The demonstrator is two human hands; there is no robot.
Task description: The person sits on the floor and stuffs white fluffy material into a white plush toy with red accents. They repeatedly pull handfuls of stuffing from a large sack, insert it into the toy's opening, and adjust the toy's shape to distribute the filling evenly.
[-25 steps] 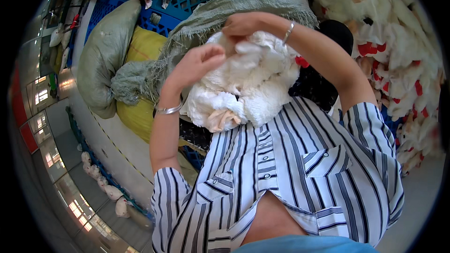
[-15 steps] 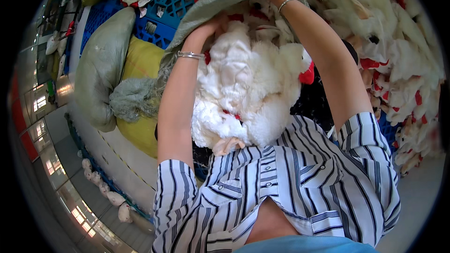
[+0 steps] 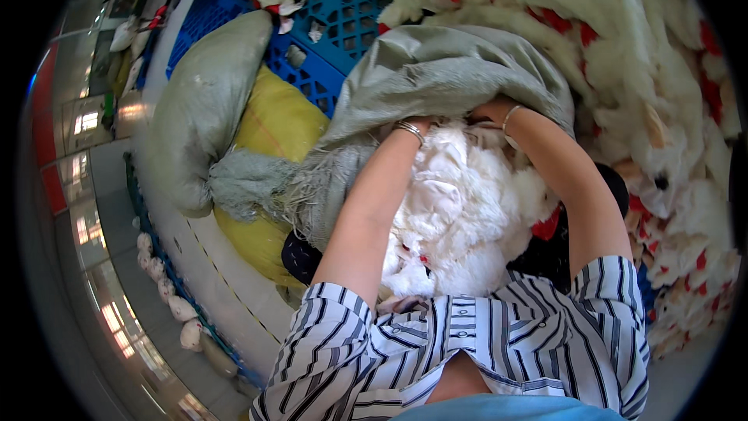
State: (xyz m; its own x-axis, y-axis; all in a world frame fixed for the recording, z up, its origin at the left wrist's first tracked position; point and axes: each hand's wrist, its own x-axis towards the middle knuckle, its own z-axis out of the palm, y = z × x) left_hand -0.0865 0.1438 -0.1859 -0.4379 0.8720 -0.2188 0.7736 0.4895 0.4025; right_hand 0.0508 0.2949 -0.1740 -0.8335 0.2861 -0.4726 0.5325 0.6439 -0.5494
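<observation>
A bundle of fluffy white plush pieces (image 3: 460, 210) with bits of red lies against my striped shirt, between my forearms. Its far end goes into the mouth of a grey-green woven sack (image 3: 467, 58), whose edge drapes over both hands. My left hand (image 3: 423, 122) reaches under the sack's edge at the far left of the bundle, its fingers hidden. Close by on the right, my right hand (image 3: 492, 111) touches the far end of the bundle. Its fingers are mostly covered by the sack and the plush.
A big heap of cream plush pieces (image 3: 623, 54) with red parts fills the right and far side. To the left lie a stuffed grey-green sack (image 3: 206, 109) and a yellow sack (image 3: 276, 121). Blue plastic pallets (image 3: 339, 4) lie beyond them. White bundles (image 3: 181, 309) line the far-left floor.
My hands have come nearer to me and closer together. The sack's mouth has come down with them, and more of the sack shows beyond. The view has shifted too.
</observation>
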